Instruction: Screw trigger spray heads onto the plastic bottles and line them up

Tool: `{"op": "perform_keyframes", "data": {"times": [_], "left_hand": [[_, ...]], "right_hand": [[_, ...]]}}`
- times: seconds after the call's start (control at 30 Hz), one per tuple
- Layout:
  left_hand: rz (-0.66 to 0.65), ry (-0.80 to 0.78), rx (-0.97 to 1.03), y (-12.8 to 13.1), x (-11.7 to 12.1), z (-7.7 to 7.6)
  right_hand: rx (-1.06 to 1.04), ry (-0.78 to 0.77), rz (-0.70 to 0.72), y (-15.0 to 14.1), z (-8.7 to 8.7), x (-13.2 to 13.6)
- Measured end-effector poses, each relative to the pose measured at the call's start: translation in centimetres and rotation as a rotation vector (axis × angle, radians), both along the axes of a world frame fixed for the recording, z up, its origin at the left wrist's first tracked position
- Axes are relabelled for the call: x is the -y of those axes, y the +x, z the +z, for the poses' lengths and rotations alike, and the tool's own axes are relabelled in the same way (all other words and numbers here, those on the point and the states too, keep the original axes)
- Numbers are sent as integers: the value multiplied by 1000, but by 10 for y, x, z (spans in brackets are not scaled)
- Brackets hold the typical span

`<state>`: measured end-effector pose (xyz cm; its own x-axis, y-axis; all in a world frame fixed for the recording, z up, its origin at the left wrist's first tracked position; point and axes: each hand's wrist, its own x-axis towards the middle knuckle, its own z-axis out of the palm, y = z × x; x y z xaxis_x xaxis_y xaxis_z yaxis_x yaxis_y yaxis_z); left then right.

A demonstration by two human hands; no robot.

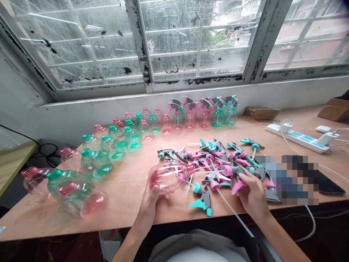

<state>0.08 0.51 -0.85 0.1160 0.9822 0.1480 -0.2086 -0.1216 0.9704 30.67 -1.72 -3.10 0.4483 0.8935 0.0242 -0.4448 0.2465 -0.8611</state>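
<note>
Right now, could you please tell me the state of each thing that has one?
Left hand: around the pink bottle
Right hand: gripping a pink-collared spray head
Pink bottle: tilted sideways, nothing screwed on
Pink-collared spray head: collar apart from bottle
Left-side bottles: uncapped
Wall-side spray bottles: upright, heads fitted
Loose spray heads: heaped
Power strip: plugs inserted

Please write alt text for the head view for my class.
A left hand holds a pink bottle sideways, its neck facing the pink-and-grey spray head in the right hand. Loose spray heads and more bottles share the wooden table.
</note>
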Motion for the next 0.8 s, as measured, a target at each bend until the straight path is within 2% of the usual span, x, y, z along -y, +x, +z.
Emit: {"op": "perform_keyframes", "data": {"times": [0.13, 0.27, 0.43, 0.5, 0.57, 0.7, 0.8], "left_hand": [[21, -6, 27, 2, -4, -1], [36, -11, 47, 2, -4, 1], [23, 3, 32, 3, 0, 6], [13, 7, 17, 2, 0, 5], [0, 14, -1, 2, 0, 3], [-50, 40, -64, 0, 2, 2], [-135, 52, -149, -3, 8, 5]], "right_hand": [[-90, 8, -52, -1, 2, 0], [-132, 17, -39, -2, 2, 0], [-201, 45, -122, 1, 2, 0], [-188, 42, -114, 0, 3, -1], [-100, 25, -36, -2, 3, -1], [164, 26, 228, -9, 1, 2], [196, 10, 338, -12, -3, 6]]}}
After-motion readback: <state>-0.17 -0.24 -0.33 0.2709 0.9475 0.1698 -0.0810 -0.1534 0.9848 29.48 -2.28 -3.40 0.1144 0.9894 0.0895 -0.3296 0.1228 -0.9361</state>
